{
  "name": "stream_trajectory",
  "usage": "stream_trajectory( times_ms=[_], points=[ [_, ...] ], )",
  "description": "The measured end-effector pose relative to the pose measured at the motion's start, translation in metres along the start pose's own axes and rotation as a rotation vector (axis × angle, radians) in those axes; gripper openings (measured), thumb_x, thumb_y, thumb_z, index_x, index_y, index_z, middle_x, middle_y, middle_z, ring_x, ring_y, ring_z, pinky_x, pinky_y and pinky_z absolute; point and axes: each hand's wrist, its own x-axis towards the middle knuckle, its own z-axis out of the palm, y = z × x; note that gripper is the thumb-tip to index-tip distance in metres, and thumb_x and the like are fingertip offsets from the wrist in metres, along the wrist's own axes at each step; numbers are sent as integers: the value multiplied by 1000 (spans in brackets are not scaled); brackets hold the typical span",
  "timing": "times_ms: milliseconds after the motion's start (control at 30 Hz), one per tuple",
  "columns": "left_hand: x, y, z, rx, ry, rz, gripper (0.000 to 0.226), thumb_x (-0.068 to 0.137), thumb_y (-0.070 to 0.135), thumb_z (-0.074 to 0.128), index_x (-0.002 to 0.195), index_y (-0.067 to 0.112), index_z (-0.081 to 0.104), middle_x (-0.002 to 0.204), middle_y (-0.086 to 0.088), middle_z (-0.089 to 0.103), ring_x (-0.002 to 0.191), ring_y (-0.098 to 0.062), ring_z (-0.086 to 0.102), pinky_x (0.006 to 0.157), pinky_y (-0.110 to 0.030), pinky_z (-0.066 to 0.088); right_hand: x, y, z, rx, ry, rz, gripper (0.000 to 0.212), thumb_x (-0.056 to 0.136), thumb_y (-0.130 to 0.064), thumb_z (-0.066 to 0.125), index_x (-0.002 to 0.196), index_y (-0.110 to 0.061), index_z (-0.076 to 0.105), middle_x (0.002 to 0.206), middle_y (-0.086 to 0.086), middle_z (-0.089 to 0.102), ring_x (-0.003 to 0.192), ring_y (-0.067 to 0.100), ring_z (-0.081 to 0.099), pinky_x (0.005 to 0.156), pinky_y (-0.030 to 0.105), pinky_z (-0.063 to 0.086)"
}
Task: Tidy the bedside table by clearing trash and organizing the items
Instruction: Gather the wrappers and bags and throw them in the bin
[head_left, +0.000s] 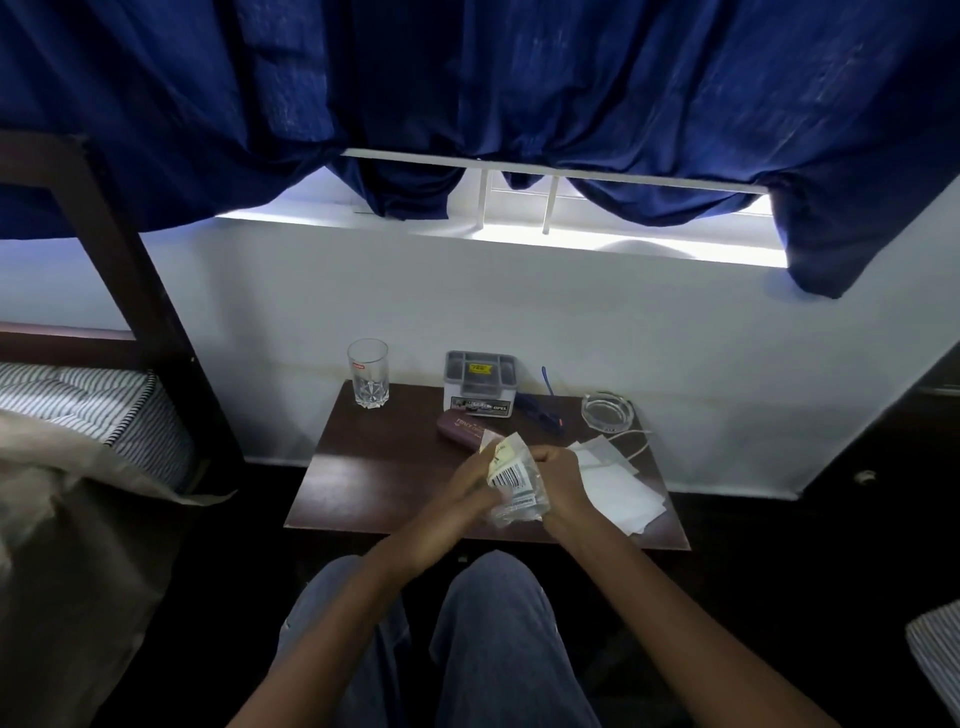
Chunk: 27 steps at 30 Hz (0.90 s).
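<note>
Both hands meet over the front of the counter, abt 5 o'clock from its centre. Left grip and right grip are each curled tight on a crumpled plastic wrapper w/ a barcode label, one either side, prob scrunching it small so it bins easily (whether it hangs just above the top or touches it, I can't tell). Trash step looks in hand; organizing not yet done, I'd say.

Rest of the counter:
- Glass at 11 o'clock, upright by the wall.
- Grey organiser box at 12, backed to the wall.
- Maroon case just in front of the box, flat, its near end hidden by the wrapper.
- Blue item at 1, can't tell what.
- Ashtray at 2.
- White papers at 3–4, loosely overlapping.
- White cable btwn papers and ashtray.

Papers prob need sorting next.
</note>
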Motion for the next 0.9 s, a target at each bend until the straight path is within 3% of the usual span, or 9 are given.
stream_trajectory(
  times_ms=[133, 267, 367, 433, 533, 633, 733, 800, 900],
  points=[
    [13, -5, 5, 108, 335, 68, 31, 84, 8, 67, 114, 10, 66, 103, 4, 71, 89, -3, 64, 82, -19, 51, -7, 0, -5, -158, 77, -138, 40, 76, 16, 48, 52, -12, 65, 62, 12, 60, 60, 24, 55, 56, 27, 46],
    [28, -7, 17, 116, 506, 31, 26, 75, -4, 68, 93, 14, 70, 92, -3, 71, 83, -10, 64, 78, -26, 52, -21, -7, -19, -54, -101, -80, 40, 78, 14, 40, 90, -12, 67, 87, 11, 66, 78, 24, 61, 69, 33, 52],
    [40, -7, 29, 166, 567, -17, 24, 71, 1, 63, 87, 18, 70, 84, 1, 70, 82, -18, 64, 77, -33, 52, -31, -6, -42, -181, -289, -186, 71, 73, 19, 51, 132, -21, 47, 125, 1, 61, 108, 18, 60, 87, 36, 50],
    [47, -3, 41, 181, 588, -44, 23, 70, 0, 61, 79, 19, 68, 80, 0, 69, 76, -18, 63, 72, -33, 52, -36, -3, -56, -342, -316, -262, 84, 70, 20, 60, 141, -19, 37, 136, -3, 52, 117, 15, 57, 89, 30, 51],
    [57, 5, 63, 213, 627, -95, 19, 73, 2, 59, 73, 20, 64, 74, 2, 66, 72, -17, 61, 64, -27, 49, -40, 3, -72, -486, -233, -361, 82, 69, 17, 67, 140, -14, 39, 137, 3, 52, 120, 18, 55, 91, 24, 50],
    [62, 10, 90, 214, 559, -91, 13, 74, 5, 59, 82, 15, 63, 82, -3, 67, 78, -21, 62, 71, -32, 51, -46, 5, -87, -622, -65, -534, 65, 71, 10, 70, 131, -9, 51, 129, -1, 55, 119, 8, 54, 95, 9, 41],
    [65, 14, 119, -44, 389, -236, 26, 84, 7, 56, 107, 19, 51, 92, -9, 63, 76, -21, 62, 67, -34, 55, -54, 9, -118, -611, 48, -574, 42, 75, 10, 67, 116, 1, 62, 112, -2, 61, 95, -11, 57, 81, -2, 37],
    [64, 16, 140, -268, 172, -432, 40, 91, 5, 43, 123, 29, 38, 86, -6, 57, 69, -18, 58, 64, -33, 54, -54, 20, -152, -652, 145, -539, 28, 74, 6, 70, 101, 0, 70, 99, 6, 69, 88, 3, 62, 75, 4, 42],
    [53, 7, 178, -145, -181, -539, 35, 92, 20, 42, 125, 32, 45, 90, 2, 59, 76, -14, 56, 81, -34, 43, -58, 49, -208, -687, 262, -412, 20, 70, 9, 69, 87, 0, 73, 84, 15, 72, 78, 15, 62, 64, 10, 45]
  ],
)
